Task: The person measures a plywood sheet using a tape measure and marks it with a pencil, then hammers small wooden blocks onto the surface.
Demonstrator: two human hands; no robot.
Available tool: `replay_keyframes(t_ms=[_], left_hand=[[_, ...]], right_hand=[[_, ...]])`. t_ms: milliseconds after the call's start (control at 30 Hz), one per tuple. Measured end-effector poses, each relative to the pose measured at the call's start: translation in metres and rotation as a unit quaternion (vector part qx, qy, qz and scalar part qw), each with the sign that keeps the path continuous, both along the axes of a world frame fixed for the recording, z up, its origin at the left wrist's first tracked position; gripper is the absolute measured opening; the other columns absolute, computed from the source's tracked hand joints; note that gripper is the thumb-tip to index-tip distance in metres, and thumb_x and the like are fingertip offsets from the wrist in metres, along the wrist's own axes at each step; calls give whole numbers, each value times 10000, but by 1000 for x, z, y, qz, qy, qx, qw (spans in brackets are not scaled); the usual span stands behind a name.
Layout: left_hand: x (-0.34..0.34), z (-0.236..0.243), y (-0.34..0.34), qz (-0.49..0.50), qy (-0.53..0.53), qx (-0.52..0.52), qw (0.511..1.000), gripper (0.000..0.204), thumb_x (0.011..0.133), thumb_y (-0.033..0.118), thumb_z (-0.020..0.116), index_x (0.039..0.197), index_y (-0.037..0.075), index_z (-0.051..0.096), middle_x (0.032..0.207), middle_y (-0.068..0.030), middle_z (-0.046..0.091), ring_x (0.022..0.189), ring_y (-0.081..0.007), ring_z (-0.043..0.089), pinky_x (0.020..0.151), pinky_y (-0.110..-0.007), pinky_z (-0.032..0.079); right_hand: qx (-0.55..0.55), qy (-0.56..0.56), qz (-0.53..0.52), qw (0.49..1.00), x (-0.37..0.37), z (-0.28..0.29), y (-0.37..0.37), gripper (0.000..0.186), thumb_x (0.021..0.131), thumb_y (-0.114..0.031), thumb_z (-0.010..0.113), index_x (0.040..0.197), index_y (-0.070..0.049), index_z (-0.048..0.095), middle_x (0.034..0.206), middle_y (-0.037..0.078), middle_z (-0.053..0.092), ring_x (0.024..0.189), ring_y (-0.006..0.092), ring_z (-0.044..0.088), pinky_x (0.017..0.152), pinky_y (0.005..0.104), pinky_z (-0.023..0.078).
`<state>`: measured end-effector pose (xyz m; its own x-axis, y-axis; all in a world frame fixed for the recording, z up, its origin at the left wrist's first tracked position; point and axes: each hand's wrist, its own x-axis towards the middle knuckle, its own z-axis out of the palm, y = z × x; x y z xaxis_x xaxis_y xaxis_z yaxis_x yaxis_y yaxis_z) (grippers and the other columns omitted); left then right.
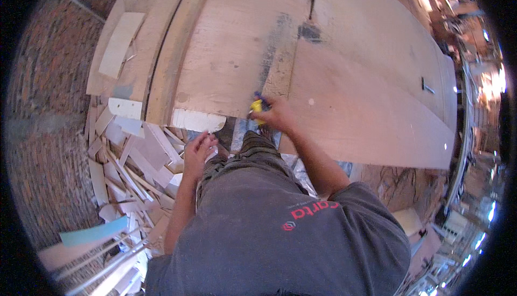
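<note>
In my right hand (279, 115) is a small yellow and dark blue tool (257, 107), shaped somewhat like a tape measure. The fingers close round it, just over the near edge of a large wooden table (231, 37). My left hand (198, 149) is lower and to the left, in front of a white strip (196, 119) on that edge. Its fingers are curled together, and something small and whitish shows beside them, too blurred to name. On the tabletop, a dark smeared band runs away from my right hand beside a raised wooden strip (280, 70).
Wood offcuts (142, 159) are heaped on the floor to my left, beside a brick wall (51, 118). A pale board piece (122, 43) lies on the table's left part. A small dark tool (427, 86) lies at the right, and a dark curved piece (312, 6) at the far side.
</note>
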<state>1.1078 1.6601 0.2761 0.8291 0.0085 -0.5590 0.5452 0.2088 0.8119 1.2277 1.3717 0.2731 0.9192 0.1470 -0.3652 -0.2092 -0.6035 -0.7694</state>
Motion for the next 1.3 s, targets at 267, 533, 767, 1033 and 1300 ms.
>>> replay_keyframes(t_ms=[267,533,767,1033,1300], left_hand=[[75,14,13,-40,148,-423,893,509,961,445,603,1284,55,563,1177,-185,626,1065,-291,645,795,-428,580],[75,25,17,-24,134,-315,939,417,886,295,678,1205,56,558,1088,-169,643,967,-293,664,649,-376,577],[68,35,10,45,101,-346,932,523,739,103,643,1241,93,495,1133,-196,604,972,-345,658,622,-376,557],[87,55,24,-21,149,-311,939,623,769,115,642,1358,44,453,1116,-208,616,1055,-396,656,640,-378,639],[92,48,93,-107,159,-258,947,569,742,245,647,1248,51,474,1027,-244,659,954,-345,679,623,-350,605]], right_hand=[[106,-4,-29,994,-2,40,66,635,776,-338,826,1314,-72,620,974,94,712,880,186,656,800,338,524],[-277,-110,-160,941,62,-36,-67,589,791,-283,718,1342,-157,551,1112,230,613,1010,434,629,872,516,524],[-220,-119,-78,965,36,-27,-36,564,810,-164,645,1365,-144,547,1184,273,597,1054,458,607,911,511,511],[267,177,-48,946,40,-45,97,545,852,-55,501,1392,-101,555,839,103,640,696,181,594,628,324,502],[274,171,9,947,114,-63,272,531,858,-13,598,1382,-23,515,926,176,663,767,234,686,624,383,556]])
